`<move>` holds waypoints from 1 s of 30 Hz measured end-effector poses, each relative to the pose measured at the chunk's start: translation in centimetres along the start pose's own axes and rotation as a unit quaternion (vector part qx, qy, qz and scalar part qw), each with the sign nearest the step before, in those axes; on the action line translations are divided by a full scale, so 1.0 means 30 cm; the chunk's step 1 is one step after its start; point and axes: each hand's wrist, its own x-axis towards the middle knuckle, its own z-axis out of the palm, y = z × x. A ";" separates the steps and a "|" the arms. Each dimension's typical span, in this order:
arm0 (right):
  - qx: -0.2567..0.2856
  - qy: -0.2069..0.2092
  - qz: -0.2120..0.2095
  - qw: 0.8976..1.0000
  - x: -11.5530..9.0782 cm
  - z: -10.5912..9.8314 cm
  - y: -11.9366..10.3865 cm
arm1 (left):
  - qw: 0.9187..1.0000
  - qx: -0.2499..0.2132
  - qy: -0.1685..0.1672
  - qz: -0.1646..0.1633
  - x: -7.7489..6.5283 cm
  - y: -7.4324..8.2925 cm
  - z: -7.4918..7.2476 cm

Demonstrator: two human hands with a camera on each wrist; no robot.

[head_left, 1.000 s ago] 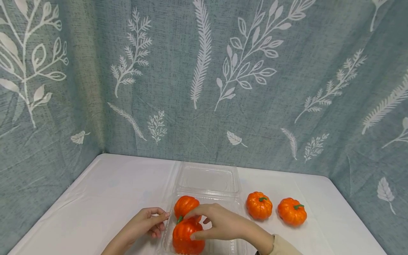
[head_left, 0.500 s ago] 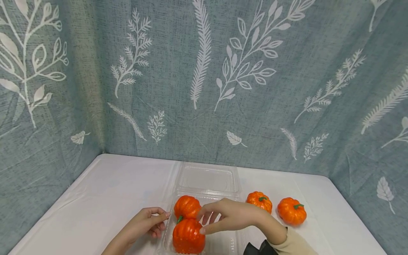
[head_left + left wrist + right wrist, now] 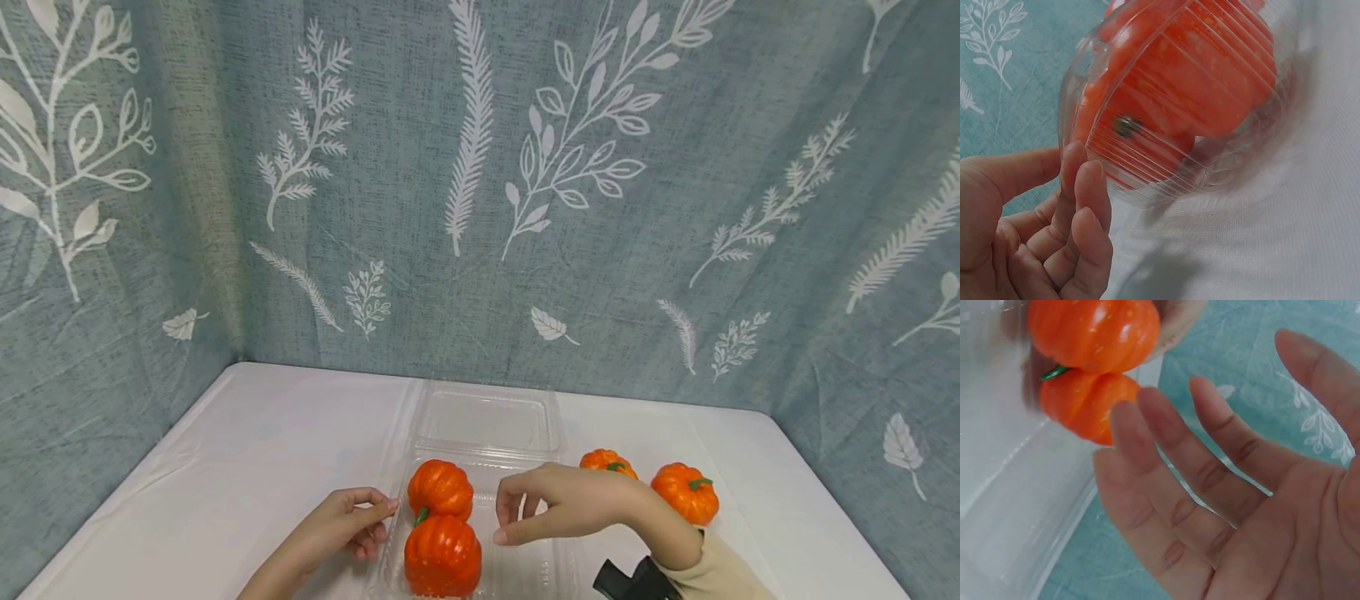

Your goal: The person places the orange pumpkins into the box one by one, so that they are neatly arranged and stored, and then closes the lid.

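Observation:
A clear plastic clamshell container (image 3: 517, 575) stands on the table with its lid (image 3: 483, 421) folded back. Along its left side sit two orange pumpkins, the rear pumpkin (image 3: 440, 490) and the front pumpkin (image 3: 442, 557), close against each other. My left hand (image 3: 347, 525) pinches the container's left rim between thumb and fingers; the left wrist view shows the fingertips (image 3: 1091, 181) at the ribbed clear wall. Over the right half of the container hovers my right hand (image 3: 562, 504), its fingers relaxed and holding nothing. In the right wrist view a gap separates its thumb from its fingers.
To the right of the container, on the white table (image 3: 300, 425), lie a partly hidden pumpkin (image 3: 602, 460) behind the right forearm and another pumpkin (image 3: 684, 492) farther right. A teal curtain (image 3: 420, 292) with white leaf prints encloses the back and sides.
My right hand has let go of the front pumpkin and moved right, its forearm now covering part of a pumpkin outside. My left hand has stayed at the container's rim.

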 end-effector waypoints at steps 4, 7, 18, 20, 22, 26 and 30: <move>0.014 0.020 0.020 0.999 -0.021 -0.001 0.021 | 1.000 0.000 -0.001 0.000 0.001 0.001 -0.002; 0.017 0.032 0.038 0.999 -0.042 -0.003 0.045 | 1.000 0.002 0.000 -0.002 0.000 0.000 -0.002; 0.022 0.068 0.078 0.994 -0.131 -0.007 0.137 | 1.000 0.009 0.000 -0.007 0.003 0.001 -0.002; 0.032 0.079 0.090 0.992 -0.148 -0.008 0.146 | 1.000 0.009 -0.001 -0.006 0.003 0.001 -0.002; 0.048 0.092 0.102 0.989 -0.165 -0.008 0.155 | 1.000 0.008 -0.001 -0.005 0.004 -0.001 -0.002; 0.083 0.116 0.114 0.983 -0.191 -0.007 0.171 | 1.000 0.010 -0.002 -0.005 0.006 -0.003 -0.003; 0.089 0.129 0.109 0.982 -0.200 -0.010 0.188 | 1.000 0.011 -0.003 -0.002 0.006 -0.004 -0.005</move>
